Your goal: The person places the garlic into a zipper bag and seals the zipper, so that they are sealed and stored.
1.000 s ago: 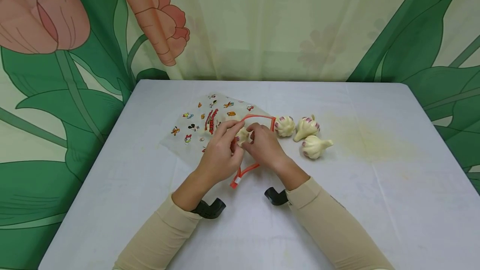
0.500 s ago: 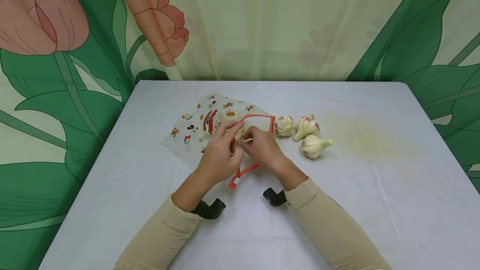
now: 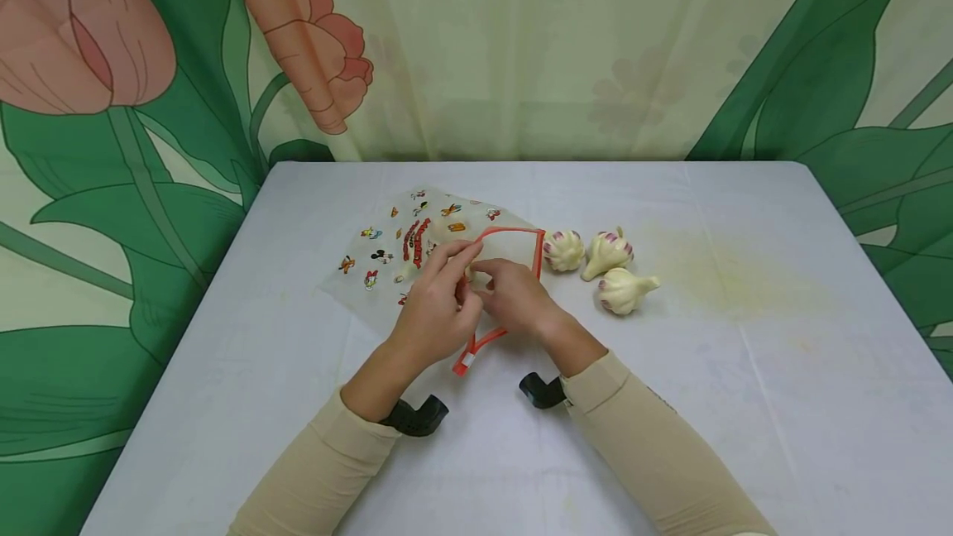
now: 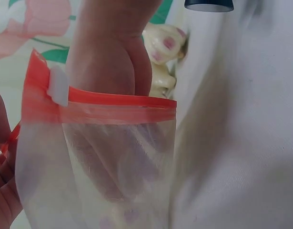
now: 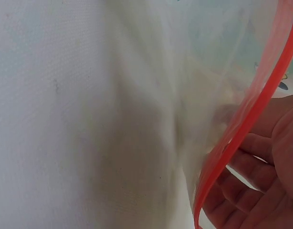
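A clear zip bag with cartoon prints lies across the table, its red-edged mouth facing the right hand. The left hand pinches the red edge of the mouth and holds it apart. Through that mouth reaches the right hand, its fingers showing through the plastic. They hold a garlic bulb at their tips, mostly hidden by the hands and blurred by the bag. In the right wrist view, the red edge crosses in front of the right hand.
Three garlic bulbs sit just right of the bag: one at its edge, one behind and one in front. A white cloth covers the table. A printed curtain hangs behind.
The right hand has moved left, deeper into the bag, taking the garlic bulb along. The left hand keeps its grip on the bag's edge. The three other bulbs have not moved.
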Motion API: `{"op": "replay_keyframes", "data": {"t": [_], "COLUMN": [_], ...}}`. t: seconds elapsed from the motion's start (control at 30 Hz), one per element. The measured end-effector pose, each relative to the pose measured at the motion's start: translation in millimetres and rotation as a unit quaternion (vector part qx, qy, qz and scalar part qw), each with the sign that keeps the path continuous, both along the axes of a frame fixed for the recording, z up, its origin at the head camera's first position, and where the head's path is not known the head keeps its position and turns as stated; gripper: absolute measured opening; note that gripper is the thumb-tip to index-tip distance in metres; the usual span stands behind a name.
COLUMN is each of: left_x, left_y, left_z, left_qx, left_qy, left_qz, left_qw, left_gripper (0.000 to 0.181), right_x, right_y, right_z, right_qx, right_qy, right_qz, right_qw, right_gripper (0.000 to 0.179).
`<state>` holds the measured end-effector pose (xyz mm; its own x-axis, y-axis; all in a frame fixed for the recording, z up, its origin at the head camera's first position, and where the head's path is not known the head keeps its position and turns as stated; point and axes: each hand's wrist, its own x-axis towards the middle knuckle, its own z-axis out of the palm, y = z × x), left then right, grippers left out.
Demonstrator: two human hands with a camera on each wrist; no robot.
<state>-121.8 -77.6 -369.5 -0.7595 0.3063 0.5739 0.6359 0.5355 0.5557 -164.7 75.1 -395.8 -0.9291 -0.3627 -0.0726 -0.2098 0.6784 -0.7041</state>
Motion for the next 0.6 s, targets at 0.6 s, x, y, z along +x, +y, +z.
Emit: {"op": "replay_keyframes", "data": {"t": [0.6], "left_x": [-1.1], "left_y": [-0.2], "left_z": [-0.1], "left_qx": [-0.004], "left_qy": [0.007], "left_qz": [-0.001], "left_qw": [1.0], "left_gripper": [0.053], "right_x": [30.9], "right_y": [46.3], "right_z": [16.1], "right_qx": [-0.028], "right_qy": [0.067], "right_qz": [0.036], "right_qw": [0.9967], "right_gripper": [0.055]}}
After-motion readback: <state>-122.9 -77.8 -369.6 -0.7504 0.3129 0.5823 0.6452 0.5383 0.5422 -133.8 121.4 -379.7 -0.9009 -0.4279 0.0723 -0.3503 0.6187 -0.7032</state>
